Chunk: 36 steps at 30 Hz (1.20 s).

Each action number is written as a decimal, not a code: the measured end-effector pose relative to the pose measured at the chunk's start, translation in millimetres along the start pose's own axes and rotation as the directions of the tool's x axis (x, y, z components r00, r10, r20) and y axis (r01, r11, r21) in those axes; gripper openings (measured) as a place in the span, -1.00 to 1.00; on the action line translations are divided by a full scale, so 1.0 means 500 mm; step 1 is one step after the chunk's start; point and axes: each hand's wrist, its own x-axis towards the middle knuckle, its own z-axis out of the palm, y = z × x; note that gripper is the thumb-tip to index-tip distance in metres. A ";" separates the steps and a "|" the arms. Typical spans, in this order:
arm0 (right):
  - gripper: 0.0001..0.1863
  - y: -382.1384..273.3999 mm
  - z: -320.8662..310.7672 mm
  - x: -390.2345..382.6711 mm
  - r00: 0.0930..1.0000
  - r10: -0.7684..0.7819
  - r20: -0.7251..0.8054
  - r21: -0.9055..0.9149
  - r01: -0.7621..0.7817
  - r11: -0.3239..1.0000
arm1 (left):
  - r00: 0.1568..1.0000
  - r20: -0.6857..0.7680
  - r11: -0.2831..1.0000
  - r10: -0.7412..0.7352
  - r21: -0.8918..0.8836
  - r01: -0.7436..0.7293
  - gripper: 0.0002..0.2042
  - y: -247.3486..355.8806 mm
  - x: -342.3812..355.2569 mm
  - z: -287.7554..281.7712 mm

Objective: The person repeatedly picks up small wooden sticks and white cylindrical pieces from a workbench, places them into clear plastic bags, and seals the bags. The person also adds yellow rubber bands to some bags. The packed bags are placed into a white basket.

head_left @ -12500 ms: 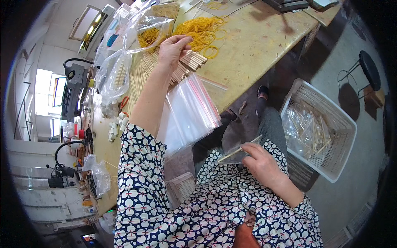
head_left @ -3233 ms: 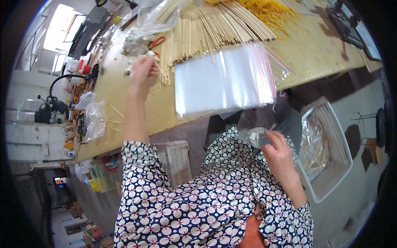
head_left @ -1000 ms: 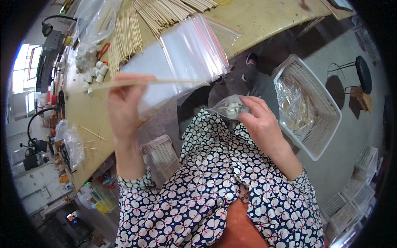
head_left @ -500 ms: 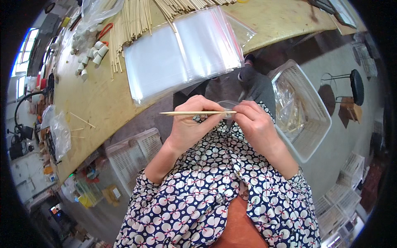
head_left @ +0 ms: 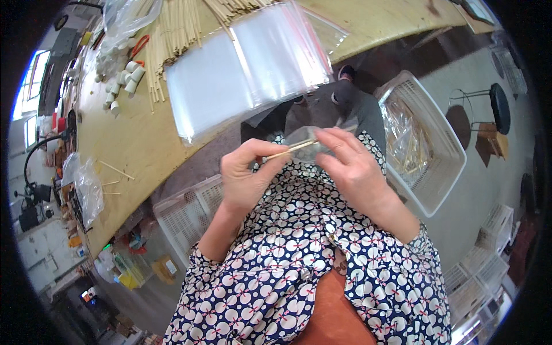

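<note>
Above my lap, my left hand [head_left: 244, 175] is closed, pinching a thin pale wooden stick [head_left: 294, 148] between thumb and fingertips. The stick tilts up to the right, toward my right hand [head_left: 357, 172]. Those right fingers are bent round a small clear plastic bag [head_left: 309, 154], pinching its upper part near the stick's right end. Part of the bag hangs in the gap between my hands. Whether the stick lies inside the bag or against its outside I cannot tell.
On the wooden table [head_left: 132, 167] ahead lie a stack of clear bags [head_left: 210, 86], many wooden sticks [head_left: 178, 29] and several white plugs [head_left: 129, 77]. A white basket [head_left: 451, 172] with filled bags stands at right; another basket [head_left: 192, 210] is under the table's edge.
The stick has shifted right and tilted; its pointed left end no longer sticks out past my left hand. My hands are farther apart, with more of the clear bag showing between them.
</note>
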 end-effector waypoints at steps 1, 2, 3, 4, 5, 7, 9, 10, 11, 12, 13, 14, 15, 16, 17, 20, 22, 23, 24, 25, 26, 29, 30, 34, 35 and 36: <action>-0.87 -0.008 -0.003 0.005 0.999 -0.024 -0.023 0.031 0.024 0.999 | 0.981 0.053 0.968 0.188 0.161 -0.194 -0.82 -0.014 0.013 0.014; -0.86 -0.013 -0.006 0.007 0.998 -0.048 -0.047 0.062 0.050 0.997 | 0.924 0.132 0.873 0.358 0.304 -0.381 -0.78 -0.030 0.024 0.027; -0.84 -0.013 0.003 0.006 0.995 -0.061 -0.078 0.086 0.068 0.994 | 0.921 0.131 0.848 0.366 0.361 -0.388 -0.69 -0.042 0.027 0.041; -0.83 -0.010 0.006 0.002 0.996 -0.049 -0.079 0.088 0.056 0.995 | 0.927 0.136 0.833 0.351 0.406 -0.375 -0.67 -0.045 0.028 0.046; -0.83 -0.006 0.008 -0.001 0.996 -0.038 -0.079 0.090 0.045 0.995 | 0.932 0.139 0.816 0.335 0.451 -0.361 -0.66 -0.041 0.031 0.050; -0.82 0.002 0.006 -0.009 0.997 -0.015 -0.072 0.093 0.022 0.995 | 0.940 0.204 0.776 0.272 0.532 -0.340 -0.57 -0.039 0.033 0.034; -0.83 0.010 0.001 -0.016 0.998 0.014 -0.059 0.110 -0.007 0.994 | 0.953 0.187 0.867 0.240 0.400 -0.297 -0.52 -0.024 0.036 0.007; -0.83 0.014 -0.001 -0.020 0.998 0.028 -0.053 0.120 -0.022 0.993 | 0.958 0.180 0.903 0.221 0.333 -0.271 -0.50 -0.019 0.036 -0.005; -0.85 0.018 0.000 -0.022 0.998 0.029 -0.056 0.133 -0.021 0.991 | 0.952 0.208 0.892 0.226 0.349 -0.288 -0.50 -0.020 0.035 -0.017; -0.85 0.020 -0.001 -0.023 0.998 0.028 -0.048 0.135 -0.022 0.991 | 0.944 0.233 0.878 0.233 0.367 -0.307 -0.50 -0.021 0.034 -0.030; -0.85 0.022 -0.002 -0.024 0.999 0.028 -0.040 0.136 -0.022 0.991 | 0.936 0.258 0.863 0.239 0.384 -0.327 -0.50 -0.024 0.032 -0.040; -0.85 0.023 -0.002 -0.026 0.999 0.027 -0.033 0.135 -0.023 0.991 | 0.927 0.285 0.848 0.246 0.400 -0.348 -0.50 -0.027 0.029 -0.045; -0.85 0.022 -0.003 -0.023 0.999 0.037 -0.027 0.143 -0.033 0.989 | 0.912 0.336 0.817 0.236 0.439 -0.373 -0.53 -0.030 0.029 -0.049; -0.86 0.022 -0.004 -0.023 0.999 0.042 -0.021 0.148 -0.038 0.988 | 0.895 0.353 0.794 0.273 0.442 -0.417 -0.66 -0.020 0.033 -0.043; -0.86 0.023 -0.005 -0.025 0.999 0.048 -0.016 0.152 -0.045 0.987 | 0.866 0.404 0.715 0.294 0.508 -0.480 -0.72 -0.021 0.035 -0.042; -0.86 0.028 -0.010 -0.020 0.999 0.030 -0.036 0.150 -0.024 0.988 | 0.828 0.411 0.590 0.382 0.581 -0.560 -0.86 -0.038 0.046 -0.038; -0.85 0.032 -0.011 -0.024 0.998 0.024 -0.055 0.144 -0.016 0.989 | 0.822 0.418 0.604 0.386 0.560 -0.568 -0.87 -0.032 0.052 -0.030; -0.86 0.034 -0.015 -0.022 0.998 0.020 -0.063 0.149 -0.010 0.989 | 0.815 0.429 0.619 0.389 0.533 -0.576 -0.88 -0.023 0.059 -0.026; -0.86 0.034 -0.018 -0.023 0.998 0.014 -0.062 0.153 -0.004 0.988 | 0.809 0.441 0.645 0.387 0.498 -0.580 -0.89 -0.020 0.059 -0.018; -0.86 0.034 -0.021 -0.022 0.998 0.009 -0.061 0.157 0.001 0.988 | 0.809 0.463 0.700 0.362 0.439 -0.564 -0.88 -0.016 0.062 -0.012; -0.86 0.036 -0.025 -0.018 0.998 0.004 -0.058 0.162 0.006 0.987 | 0.815 0.483 0.727 0.319 0.427 -0.538 -0.90 -0.014 0.066 -0.009; -0.85 0.041 -0.037 -0.020 0.997 0.032 -0.070 0.180 -0.019 0.983 | 0.822 0.532 0.601 0.204 0.595 -0.534 -0.91 0.013 0.089 -0.008; -0.85 0.046 -0.038 -0.025 0.996 0.045 -0.079 0.188 -0.029 0.982 | 0.811 0.567 0.627 0.146 0.581 -0.519 -0.92 0.033 0.099 -0.012; -0.84 0.076 -0.040 -0.042 0.987 0.111 -0.119 0.173 -0.089 0.981 | 0.811 0.584 0.817 0.027 0.455 -0.355 -0.90 0.134 0.172 -0.017; -0.85 0.079 -0.036 -0.045 0.986 0.119 -0.114 0.175 -0.097 0.980 | 0.800 0.564 0.678 0.204 0.508 -0.531 -0.88 0.137 0.213 -0.024; -0.86 0.081 -0.031 -0.047 0.986 0.120 -0.117 0.162 -0.100 0.982 | 0.821 0.510 0.577 0.258 0.600 -0.554 -0.88 0.158 0.258 -0.020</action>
